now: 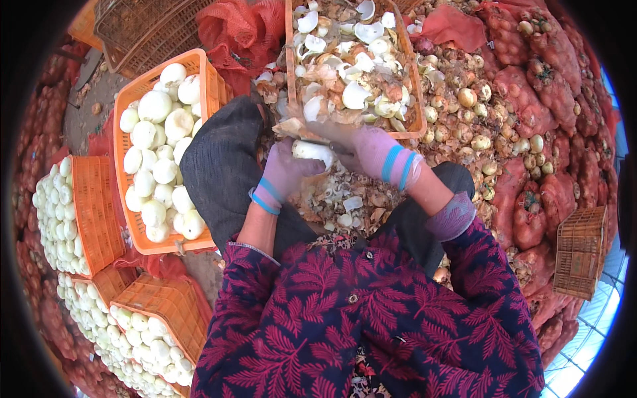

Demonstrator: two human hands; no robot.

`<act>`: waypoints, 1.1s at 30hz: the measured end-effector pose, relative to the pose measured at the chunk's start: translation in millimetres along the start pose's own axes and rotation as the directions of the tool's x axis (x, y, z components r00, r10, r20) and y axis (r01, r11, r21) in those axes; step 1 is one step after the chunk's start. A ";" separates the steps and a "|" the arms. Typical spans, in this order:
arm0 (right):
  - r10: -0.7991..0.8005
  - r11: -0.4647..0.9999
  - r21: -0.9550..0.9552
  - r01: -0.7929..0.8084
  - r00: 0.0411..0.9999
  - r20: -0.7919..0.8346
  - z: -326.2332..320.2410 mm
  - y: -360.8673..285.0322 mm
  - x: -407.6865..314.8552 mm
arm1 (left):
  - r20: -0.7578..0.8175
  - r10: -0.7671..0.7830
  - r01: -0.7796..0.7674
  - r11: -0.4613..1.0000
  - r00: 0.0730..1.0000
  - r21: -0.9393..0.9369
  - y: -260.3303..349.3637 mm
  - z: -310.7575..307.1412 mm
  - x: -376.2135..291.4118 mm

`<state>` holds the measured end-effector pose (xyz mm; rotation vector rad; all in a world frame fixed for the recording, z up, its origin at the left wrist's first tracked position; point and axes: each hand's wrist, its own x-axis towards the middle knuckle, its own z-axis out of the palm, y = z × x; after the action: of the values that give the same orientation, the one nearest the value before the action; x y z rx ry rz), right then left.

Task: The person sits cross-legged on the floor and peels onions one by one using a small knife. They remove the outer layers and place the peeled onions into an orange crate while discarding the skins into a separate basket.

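Note:
My left hand (288, 169), in a light purple work glove with a blue-striped cuff, holds a white, partly peeled onion (313, 151) between my knees. Against the onion's upper right side is my right hand (361, 149), gloved the same way; it is blurred, its fingers are closed, and a flat dark shape, perhaps a blade, shows at them. A piece of brown onion skin (288, 127) sticks up just above my left hand. Beyond both hands stands an orange plastic crate (419, 112) full of white and brown onion peelings (356, 94).
Peeled onions (164, 170) fill an orange crate (121, 184) beside my left knee, with more full crates (99, 214) at lower left. Unpeeled onions (468, 98) lie heaped on the right, before stacked red mesh sacks (527, 99). Empty-looking crates (149, 30) stand at upper left.

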<state>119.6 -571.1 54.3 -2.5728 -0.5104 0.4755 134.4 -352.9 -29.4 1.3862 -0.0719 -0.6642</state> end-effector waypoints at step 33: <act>0.204 0.853 0.517 -0.070 0.957 -0.206 62.7 25.8 -12.2 | -0.296 0.297 -0.007 0.718 0.908 0.696 -17.0 2.0 22.0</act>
<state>90.0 -573.8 -7.8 -2.1187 -0.0845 0.2708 144.9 -365.6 -51.9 2.1906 -0.1238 -0.1876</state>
